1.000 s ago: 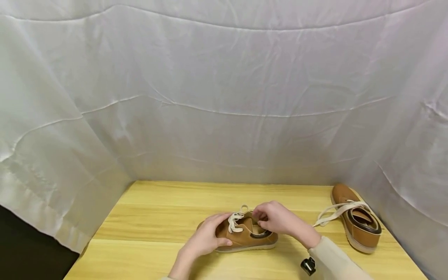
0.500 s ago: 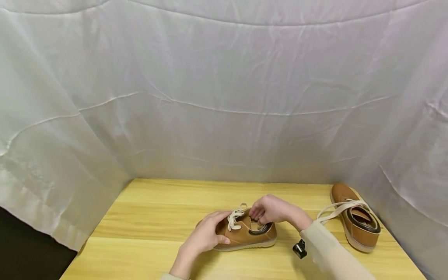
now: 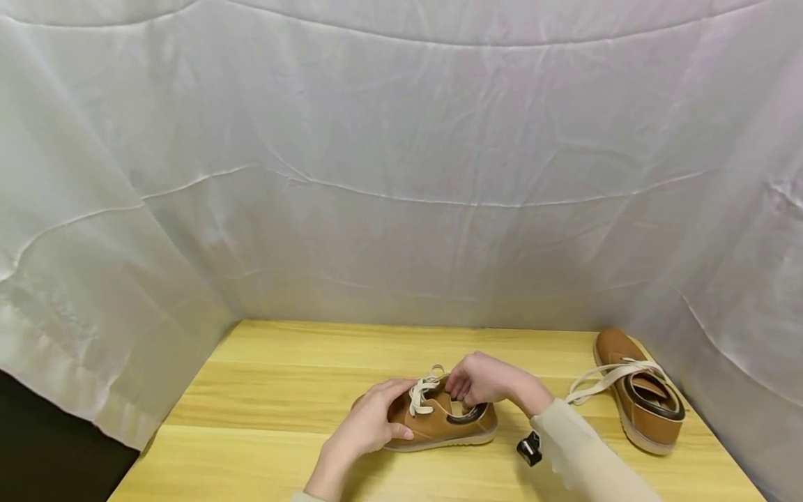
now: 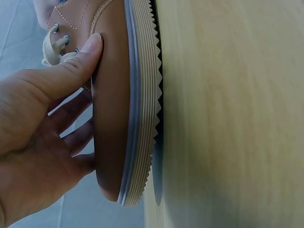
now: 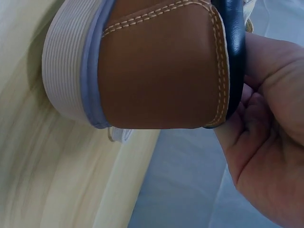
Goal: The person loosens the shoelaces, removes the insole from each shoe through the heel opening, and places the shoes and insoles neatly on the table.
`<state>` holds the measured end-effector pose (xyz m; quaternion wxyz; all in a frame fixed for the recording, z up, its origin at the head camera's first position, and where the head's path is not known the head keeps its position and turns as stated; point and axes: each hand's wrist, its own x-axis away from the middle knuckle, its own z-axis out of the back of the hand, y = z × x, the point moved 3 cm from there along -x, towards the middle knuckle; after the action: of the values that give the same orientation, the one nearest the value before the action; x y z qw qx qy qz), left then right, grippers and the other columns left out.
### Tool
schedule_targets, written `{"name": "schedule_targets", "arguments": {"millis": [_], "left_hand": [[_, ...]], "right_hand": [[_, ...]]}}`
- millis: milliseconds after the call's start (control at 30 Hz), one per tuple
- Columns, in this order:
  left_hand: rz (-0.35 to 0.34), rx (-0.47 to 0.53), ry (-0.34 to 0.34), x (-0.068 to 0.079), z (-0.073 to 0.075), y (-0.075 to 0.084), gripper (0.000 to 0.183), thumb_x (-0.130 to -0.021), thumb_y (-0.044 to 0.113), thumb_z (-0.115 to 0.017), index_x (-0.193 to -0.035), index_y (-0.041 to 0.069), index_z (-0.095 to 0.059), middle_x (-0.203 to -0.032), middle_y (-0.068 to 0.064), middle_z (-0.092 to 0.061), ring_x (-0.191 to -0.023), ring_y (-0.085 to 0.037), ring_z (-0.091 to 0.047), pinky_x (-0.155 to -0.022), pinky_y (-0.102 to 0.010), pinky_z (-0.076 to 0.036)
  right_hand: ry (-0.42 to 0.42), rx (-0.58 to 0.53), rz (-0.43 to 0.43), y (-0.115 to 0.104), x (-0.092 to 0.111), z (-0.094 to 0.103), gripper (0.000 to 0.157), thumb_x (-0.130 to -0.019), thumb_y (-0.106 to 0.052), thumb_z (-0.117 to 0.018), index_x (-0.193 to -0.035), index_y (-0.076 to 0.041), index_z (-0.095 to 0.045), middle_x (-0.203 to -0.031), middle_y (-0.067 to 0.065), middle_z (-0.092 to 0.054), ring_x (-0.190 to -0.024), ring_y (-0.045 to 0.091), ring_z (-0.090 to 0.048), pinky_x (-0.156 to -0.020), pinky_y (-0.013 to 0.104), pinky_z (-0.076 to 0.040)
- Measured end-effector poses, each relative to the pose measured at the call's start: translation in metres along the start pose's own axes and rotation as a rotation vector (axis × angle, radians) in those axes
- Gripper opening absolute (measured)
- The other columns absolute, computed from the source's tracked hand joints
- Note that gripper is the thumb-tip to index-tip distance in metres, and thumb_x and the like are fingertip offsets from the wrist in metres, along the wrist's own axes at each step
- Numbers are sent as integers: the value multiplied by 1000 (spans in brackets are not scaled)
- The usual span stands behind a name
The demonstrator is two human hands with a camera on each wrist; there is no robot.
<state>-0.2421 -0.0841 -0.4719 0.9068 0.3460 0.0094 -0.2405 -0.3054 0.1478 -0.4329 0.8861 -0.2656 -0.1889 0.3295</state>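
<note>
A brown leather shoe [image 3: 439, 425] with a pale ridged sole stands on the wooden table, its toe pointing left. Cream laces [image 3: 422, 396] are tied over its tongue. My left hand [image 3: 370, 418] grips the toe end, thumb on the near side and fingers over the top; in the left wrist view the thumb [image 4: 78, 64] presses beside the eyelets. From the heel side, my right hand [image 3: 483, 380] dips its curled fingers into the shoe's opening and holds it there, fingertips hidden inside. The right wrist view shows the stitched heel [image 5: 161, 71] and dark padded collar [image 5: 235, 57] against that hand.
A second brown shoe [image 3: 649, 418] stands at the table's right side, its loose cream laces [image 3: 592, 387] trailing left. Pale fabric [image 3: 401, 265] hangs behind and on both sides of the wooden table [image 3: 251, 397]. A small black device [image 3: 530, 448] sits under the right sleeve.
My right hand has moved slightly left and deeper into the shoe's opening, and its forearm has shifted left. The left hand keeps its grip on the toe end.
</note>
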Motion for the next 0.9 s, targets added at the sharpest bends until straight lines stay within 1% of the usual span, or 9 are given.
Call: {"name": "schedule_targets", "arguments": {"millis": [67, 167, 300, 433, 500, 600, 700, 900], "left_hand": [[1, 3, 1, 0, 0, 0, 82, -77, 19, -91, -151, 17, -55, -151, -12, -56, -140, -39, -50, -115, -60, -39], [3, 8, 1, -1, -1, -1, 82, -78, 18, -91, -151, 17, -55, -151, -9, -56, -140, -37, -50, -116, -58, -39], [3, 10, -3, -2, -2, -2, 82, -78, 18, -91, -152, 18, -54, -151, -4, -57, -141, -33, -50, -117, -54, -39], [-4, 7, -3, -2, -2, -2, 83, -79, 19, -91, -153, 19, -54, -151, -3, -56, -141, -32, -50, -117, -54, -39], [-6, 6, -1, -2, -1, -2, 83, -79, 19, -90, -153, 19, -53, -152, -3, -56, -141, -32, -50, -118, -54, -39], [-11, 7, 2, -2, -2, -2, 83, -78, 19, -91, -153, 18, -53, -152, -4, -56, -141, -32, -50, -118, -53, -39], [-12, 8, 3, -2, -3, -2, 83, -78, 19, -91, -153, 17, -53, -152, -5, -56, -141, -32, -50, -118, -53, -39], [-10, -1, 8, -2, -3, -3, 83, -78, 20, -91, -152, 15, -54, -151, -5, -57, -141, -32, -51, -118, -53, -39]], "right_hand": [[2, -9, 5, 1, 0, -1, 30, -76, 15, -72, -102, 1, -75, -88, 4, -75, -79, 12, -70, -74, 21, -59], [11, -8, 17, 1, 0, -2, 31, -75, 16, -69, -102, 2, -75, -87, 2, -74, -77, 9, -69, -73, 20, -58], [29, -12, 35, 2, 1, -4, 31, -75, 15, -70, -102, 1, -75, -87, 2, -75, -77, 9, -70, -73, 20, -58], [48, -26, 53, 2, 2, -4, 30, -74, 16, -71, -100, 0, -74, -84, 2, -75, -74, 9, -70, -71, 20, -58], [53, -38, 46, 3, 2, -5, 29, -74, 16, -72, -97, -1, -73, -82, 1, -74, -73, 7, -68, -70, 20, -58], [53, -65, 24, 3, 2, -6, 26, -75, 17, -73, -92, -3, -69, -78, -1, -71, -70, 8, -67, -68, 21, -59], [53, -56, 14, 3, 3, -7, 26, -76, 16, -76, -88, -5, -67, -76, -3, -70, -69, 9, -67, -68, 21, -59], [44, 3, 21, 2, 1, -7, 26, -76, 13, -78, -85, -9, -69, -74, -6, -69, -68, 5, -65, -67, 20, -58]]}}
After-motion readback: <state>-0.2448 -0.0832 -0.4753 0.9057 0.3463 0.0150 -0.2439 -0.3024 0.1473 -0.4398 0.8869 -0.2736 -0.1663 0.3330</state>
